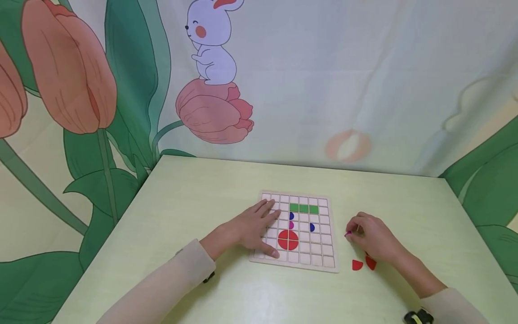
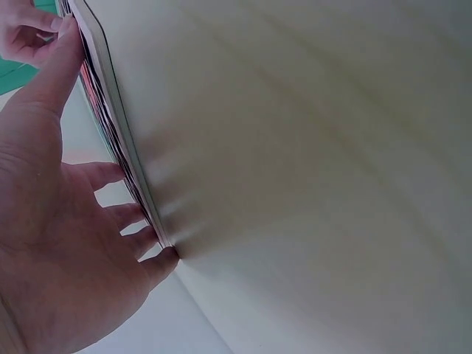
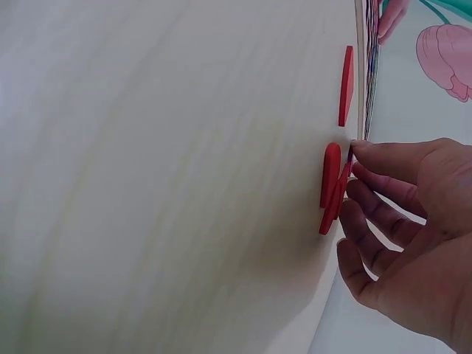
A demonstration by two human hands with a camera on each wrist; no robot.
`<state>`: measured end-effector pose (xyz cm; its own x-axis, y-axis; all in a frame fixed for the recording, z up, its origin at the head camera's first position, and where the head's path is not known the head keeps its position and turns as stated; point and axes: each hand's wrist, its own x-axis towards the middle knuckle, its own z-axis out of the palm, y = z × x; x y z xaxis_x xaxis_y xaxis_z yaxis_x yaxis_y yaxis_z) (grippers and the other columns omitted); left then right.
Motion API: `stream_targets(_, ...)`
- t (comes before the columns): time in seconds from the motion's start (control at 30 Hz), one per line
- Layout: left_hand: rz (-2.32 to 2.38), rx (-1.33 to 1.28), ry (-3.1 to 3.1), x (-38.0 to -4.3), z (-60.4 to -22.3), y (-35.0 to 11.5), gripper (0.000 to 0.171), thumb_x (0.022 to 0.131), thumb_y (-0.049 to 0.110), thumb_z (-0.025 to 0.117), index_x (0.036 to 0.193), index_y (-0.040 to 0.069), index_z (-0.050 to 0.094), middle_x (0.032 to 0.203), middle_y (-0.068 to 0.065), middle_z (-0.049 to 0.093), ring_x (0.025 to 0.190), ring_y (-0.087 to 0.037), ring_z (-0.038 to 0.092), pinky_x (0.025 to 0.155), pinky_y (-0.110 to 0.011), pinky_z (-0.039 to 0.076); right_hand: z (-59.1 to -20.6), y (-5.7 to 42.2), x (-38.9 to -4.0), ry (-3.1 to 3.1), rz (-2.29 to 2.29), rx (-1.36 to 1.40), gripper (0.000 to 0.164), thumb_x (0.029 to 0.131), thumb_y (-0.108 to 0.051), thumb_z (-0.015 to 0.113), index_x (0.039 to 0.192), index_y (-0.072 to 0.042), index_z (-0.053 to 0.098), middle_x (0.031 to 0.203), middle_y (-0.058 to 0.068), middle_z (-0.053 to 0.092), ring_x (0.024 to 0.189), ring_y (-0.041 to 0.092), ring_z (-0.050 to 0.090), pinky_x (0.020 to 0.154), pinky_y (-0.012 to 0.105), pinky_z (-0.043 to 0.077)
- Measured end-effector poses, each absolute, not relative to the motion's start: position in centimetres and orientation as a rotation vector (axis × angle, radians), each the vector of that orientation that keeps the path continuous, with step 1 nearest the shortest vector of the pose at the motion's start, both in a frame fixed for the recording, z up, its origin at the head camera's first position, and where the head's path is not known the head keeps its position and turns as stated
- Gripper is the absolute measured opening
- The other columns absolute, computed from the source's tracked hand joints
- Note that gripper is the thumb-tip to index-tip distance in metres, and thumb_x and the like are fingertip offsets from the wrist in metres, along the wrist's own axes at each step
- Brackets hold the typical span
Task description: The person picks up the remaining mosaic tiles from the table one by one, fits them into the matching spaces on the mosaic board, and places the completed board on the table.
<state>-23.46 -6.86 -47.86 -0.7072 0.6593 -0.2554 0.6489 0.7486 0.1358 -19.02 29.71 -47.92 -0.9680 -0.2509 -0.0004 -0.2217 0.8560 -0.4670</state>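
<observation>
A square wooden grid board [image 1: 296, 266] lies on the table. In its cells are a row of green squares [image 1: 304, 208], two blue half circles [image 1: 312, 227], a magenta half circle [image 1: 291, 225] and red quarter circles forming a disc [image 1: 288, 240]. My left hand [image 1: 256, 227] rests on the board's left side, fingers spread; in the left wrist view its fingertips touch the board edge [image 2: 122, 133]. Right of the board, my right hand [image 1: 373, 236] pinches a small magenta piece [image 1: 348, 234] between thumb and fingers. Its full shape is hidden.
Below my right hand, loose red quarter pieces [image 1: 357, 265] lie on the pale table [image 1: 194, 193]. The right wrist view shows several red pieces [image 3: 346, 85] close to the fingers. Behind the table's far edge hangs a printed curtain [image 1: 299, 90].
</observation>
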Motion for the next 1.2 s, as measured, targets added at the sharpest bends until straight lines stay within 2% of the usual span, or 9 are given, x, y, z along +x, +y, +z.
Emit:
stream_targets(0.37,0.067,1.016,2.665,-23.48,-47.98,-6.88,0.127,0.079,0.089,0.064,0.172,0.017,0.017,0.179,-0.013,0.003,0.164,-0.033,0.001,0.132,-0.044,0.01,-47.88,29.85,-19.34,2.943,-0.768,-0.388,0.016,0.091,-0.004,0.082,0.104,-0.009,0.075,0.097,0.001,0.064,0.09,0.02,0.059,0.075,0.029,0.059)
stream_targets(0.47,0.068,1.013,2.664,-23.52,-47.97,-6.92,0.128,0.078,0.09,0.064,0.172,0.017,0.017,0.179,-0.013,0.003,0.164,-0.033,0.0,0.132,-0.044,0.01,-48.01,29.91,-19.56,2.973,-0.757,-0.378,0.017,0.091,-0.004,0.081,0.107,-0.007,0.074,0.098,0.002,0.063,0.089,0.021,0.059,0.072,0.029,0.058)
stream_targets(0.67,0.072,1.02,2.661,-23.61,-48.1,-6.96,0.128,0.078,0.09,0.064,0.172,0.017,0.017,0.179,-0.013,0.003,0.164,-0.033,0.0,0.132,-0.044,0.01,-47.99,29.94,-19.57,2.978,-0.659,-0.363,0.011,0.092,-0.006,0.081,0.094,-0.01,0.071,0.088,0.001,0.06,0.079,0.019,0.055,0.063,0.03,0.051)
stream_targets(0.83,0.069,1.017,2.661,-23.67,-48.23,-6.87,0.128,0.078,0.09,0.064,0.172,0.017,0.017,0.179,-0.013,0.003,0.164,-0.033,0.0,0.132,-0.044,0.01,-48.14,29.77,-19.52,2.984,-0.694,-0.374,0.01,0.091,-0.008,0.082,0.097,-0.009,0.074,0.091,0.0,0.06,0.084,0.019,0.056,0.07,0.031,0.054)
stream_targets(1.0,0.059,1.016,2.659,-23.51,-47.87,-6.82,0.127,0.079,0.088,0.065,0.172,0.016,0.017,0.178,-0.013,0.003,0.164,-0.033,0.001,0.132,-0.044,0.009,-48.15,29.5,-19.61,2.979,-0.738,-0.397,0.017,0.091,-0.011,0.084,0.105,-0.007,0.075,0.096,0.001,0.062,0.091,0.021,0.058,0.078,0.035,0.058)
stream_targets(1.2,0.046,1.031,2.668,-23.53,-48.07,-6.8,0.126,0.079,0.088,0.065,0.172,0.016,0.017,0.178,-0.014,0.005,0.164,-0.034,0.002,0.132,-0.044,0.01,-48.15,29.36,-19.7,2.969,-0.731,-0.41,0.02,0.092,-0.009,0.083,0.111,-0.007,0.076,0.098,0.001,0.063,0.093,0.022,0.059,0.08,0.036,0.058)
